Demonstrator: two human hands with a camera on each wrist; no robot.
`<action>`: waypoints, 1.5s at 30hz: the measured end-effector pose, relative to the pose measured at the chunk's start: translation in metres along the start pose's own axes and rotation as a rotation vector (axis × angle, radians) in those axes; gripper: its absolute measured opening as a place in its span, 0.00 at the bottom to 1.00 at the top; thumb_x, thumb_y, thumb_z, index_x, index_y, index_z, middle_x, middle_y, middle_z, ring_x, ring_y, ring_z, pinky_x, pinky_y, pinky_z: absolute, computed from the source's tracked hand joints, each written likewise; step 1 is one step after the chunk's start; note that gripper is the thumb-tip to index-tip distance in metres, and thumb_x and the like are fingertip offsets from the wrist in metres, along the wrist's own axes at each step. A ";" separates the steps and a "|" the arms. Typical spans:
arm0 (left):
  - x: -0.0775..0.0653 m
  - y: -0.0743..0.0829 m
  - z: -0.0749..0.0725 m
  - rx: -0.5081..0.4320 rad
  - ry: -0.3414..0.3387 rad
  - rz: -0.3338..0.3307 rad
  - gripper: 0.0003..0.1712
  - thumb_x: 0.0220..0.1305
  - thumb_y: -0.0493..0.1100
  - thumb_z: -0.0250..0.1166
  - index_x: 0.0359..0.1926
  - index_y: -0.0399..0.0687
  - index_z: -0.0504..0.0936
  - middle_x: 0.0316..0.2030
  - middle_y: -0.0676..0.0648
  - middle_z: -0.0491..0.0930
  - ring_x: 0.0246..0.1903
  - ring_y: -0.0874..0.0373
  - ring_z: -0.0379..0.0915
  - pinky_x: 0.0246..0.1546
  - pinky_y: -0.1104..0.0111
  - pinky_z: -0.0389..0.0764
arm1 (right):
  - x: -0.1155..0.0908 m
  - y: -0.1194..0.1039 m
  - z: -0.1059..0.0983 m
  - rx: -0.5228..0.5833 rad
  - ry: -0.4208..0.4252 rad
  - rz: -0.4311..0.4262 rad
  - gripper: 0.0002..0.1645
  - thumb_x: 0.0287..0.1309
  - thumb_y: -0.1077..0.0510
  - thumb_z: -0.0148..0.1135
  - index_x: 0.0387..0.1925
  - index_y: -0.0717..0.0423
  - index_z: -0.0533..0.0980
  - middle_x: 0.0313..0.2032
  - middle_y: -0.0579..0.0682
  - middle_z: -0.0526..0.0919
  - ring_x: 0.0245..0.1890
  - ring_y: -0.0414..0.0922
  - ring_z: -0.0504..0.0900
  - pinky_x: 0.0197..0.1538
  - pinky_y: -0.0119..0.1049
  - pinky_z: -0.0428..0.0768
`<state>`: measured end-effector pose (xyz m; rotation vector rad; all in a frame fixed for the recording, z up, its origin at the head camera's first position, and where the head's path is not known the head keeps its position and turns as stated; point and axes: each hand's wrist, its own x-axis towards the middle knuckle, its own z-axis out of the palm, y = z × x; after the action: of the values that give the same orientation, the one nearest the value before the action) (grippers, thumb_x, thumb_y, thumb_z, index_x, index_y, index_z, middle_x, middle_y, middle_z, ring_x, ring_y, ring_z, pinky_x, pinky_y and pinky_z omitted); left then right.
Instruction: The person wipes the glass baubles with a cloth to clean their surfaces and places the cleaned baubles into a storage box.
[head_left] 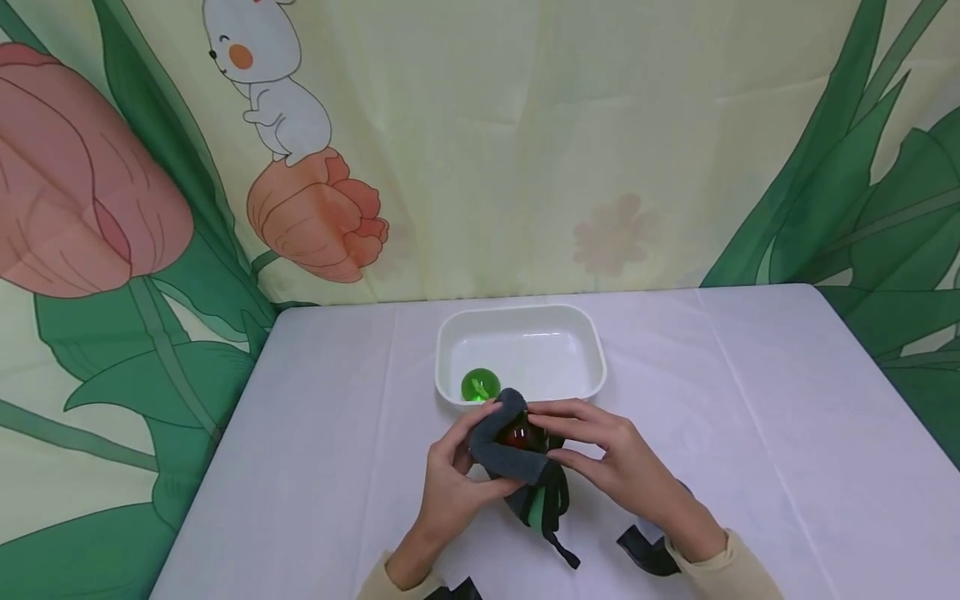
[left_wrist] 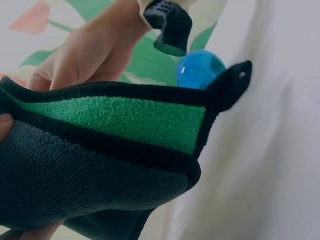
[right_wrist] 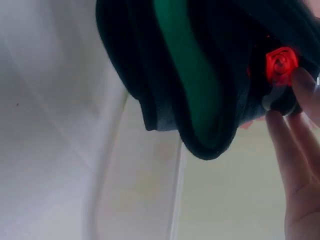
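Observation:
A folded cloth (head_left: 510, 460), dark grey outside and green inside with black edging, is gripped by my left hand (head_left: 452, 492) in front of the tray. A clear ball with a red rose inside (right_wrist: 281, 65) sits in the cloth's fold. My right hand (head_left: 626, 457) pinches this ball between thumb and fingers from the right side. In the left wrist view, the cloth's green lining (left_wrist: 125, 122) shows between its black edges, with a hanging loop (left_wrist: 234, 85) at the corner. The cloth partly hides the ball in the head view.
A white rectangular tray (head_left: 596, 354) stands just beyond the hands, with a green ball (head_left: 480, 385) at its near left corner. A blue ball (left_wrist: 200, 69) lies on the table near the right wrist. Beyond the white-covered table (head_left: 315, 467) hangs a printed curtain (head_left: 487, 150).

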<state>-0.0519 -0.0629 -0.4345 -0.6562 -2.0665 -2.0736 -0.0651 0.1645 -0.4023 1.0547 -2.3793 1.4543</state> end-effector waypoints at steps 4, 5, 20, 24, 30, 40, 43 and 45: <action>0.001 0.000 0.000 0.014 0.003 0.027 0.42 0.45 0.25 0.77 0.64 0.39 0.73 0.62 0.35 0.74 0.57 0.54 0.77 0.49 0.69 0.82 | 0.001 0.000 0.002 0.035 0.004 0.039 0.32 0.48 0.71 0.72 0.58 0.54 0.80 0.58 0.52 0.80 0.57 0.45 0.81 0.53 0.29 0.81; 0.001 0.000 0.000 0.018 0.004 0.028 0.42 0.45 0.25 0.77 0.64 0.39 0.73 0.62 0.35 0.74 0.57 0.54 0.77 0.49 0.69 0.82 | 0.001 0.000 0.002 0.049 0.007 0.056 0.32 0.48 0.71 0.72 0.58 0.54 0.80 0.58 0.52 0.80 0.56 0.45 0.81 0.52 0.30 0.81; 0.005 0.000 -0.002 -0.030 0.011 0.002 0.42 0.45 0.24 0.75 0.64 0.38 0.73 0.59 0.35 0.76 0.54 0.55 0.79 0.48 0.66 0.84 | 0.003 -0.003 -0.002 -0.008 -0.039 0.089 0.42 0.43 0.74 0.74 0.62 0.50 0.76 0.60 0.48 0.79 0.57 0.44 0.80 0.54 0.30 0.80; 0.006 0.002 -0.004 -0.049 0.008 0.010 0.42 0.45 0.22 0.74 0.64 0.37 0.72 0.59 0.34 0.75 0.55 0.54 0.79 0.51 0.64 0.83 | 0.003 -0.002 -0.001 -0.033 -0.056 0.029 0.44 0.43 0.75 0.75 0.64 0.49 0.75 0.64 0.48 0.75 0.63 0.45 0.76 0.57 0.27 0.77; 0.005 0.005 -0.003 -0.051 -0.006 -0.008 0.42 0.46 0.23 0.74 0.65 0.39 0.72 0.60 0.36 0.75 0.56 0.54 0.78 0.49 0.66 0.83 | 0.004 -0.002 0.001 -0.042 -0.019 -0.081 0.41 0.44 0.75 0.74 0.62 0.53 0.76 0.62 0.52 0.77 0.61 0.47 0.78 0.58 0.26 0.76; 0.005 0.003 0.000 -0.012 -0.028 0.038 0.43 0.45 0.24 0.75 0.65 0.39 0.71 0.61 0.35 0.75 0.55 0.56 0.78 0.44 0.68 0.84 | 0.000 0.000 0.003 0.113 0.002 0.157 0.36 0.49 0.73 0.71 0.62 0.59 0.75 0.57 0.56 0.81 0.51 0.42 0.83 0.46 0.33 0.85; 0.005 0.003 -0.001 -0.009 -0.024 0.035 0.43 0.45 0.24 0.75 0.65 0.38 0.72 0.60 0.35 0.76 0.55 0.55 0.78 0.46 0.68 0.84 | 0.000 0.000 0.002 0.107 -0.026 0.169 0.36 0.51 0.71 0.71 0.63 0.57 0.74 0.58 0.55 0.80 0.51 0.42 0.83 0.47 0.35 0.85; 0.005 0.004 -0.001 -0.014 -0.022 0.028 0.42 0.45 0.24 0.75 0.64 0.38 0.72 0.60 0.35 0.76 0.55 0.55 0.78 0.49 0.67 0.83 | 0.001 0.000 -0.001 0.104 -0.042 0.148 0.36 0.51 0.70 0.72 0.64 0.56 0.74 0.59 0.53 0.80 0.52 0.42 0.83 0.48 0.36 0.84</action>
<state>-0.0550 -0.0634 -0.4291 -0.7091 -2.0437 -2.0764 -0.0658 0.1648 -0.4015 0.9582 -2.4829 1.6365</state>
